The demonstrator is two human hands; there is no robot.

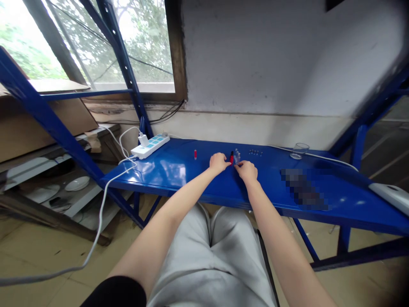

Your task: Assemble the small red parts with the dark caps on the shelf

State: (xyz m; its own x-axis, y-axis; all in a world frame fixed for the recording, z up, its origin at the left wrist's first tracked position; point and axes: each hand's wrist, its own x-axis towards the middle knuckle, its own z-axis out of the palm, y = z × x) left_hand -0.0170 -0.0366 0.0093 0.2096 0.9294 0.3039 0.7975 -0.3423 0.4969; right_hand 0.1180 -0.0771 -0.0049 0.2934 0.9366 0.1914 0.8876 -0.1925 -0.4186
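Both my arms reach forward over a blue metal shelf (179,170). My left hand (218,162) is curled, its fingertips pinched on a small red piece (231,158). My right hand (246,170) is also closed, its fingertips touching a small clear part (237,157) just to the right of the red piece. A second small red piece (195,154) stands alone on the shelf, left of my left hand. A row of tiny dark parts (255,152) lies beyond my right hand.
A white power strip (150,146) with a plugged adapter and white cable lies at the shelf's left end. A clear glass cup (299,150) sits on the shelf at the back right, with a white object (390,195) at the far right edge. Blue frame posts flank both sides.
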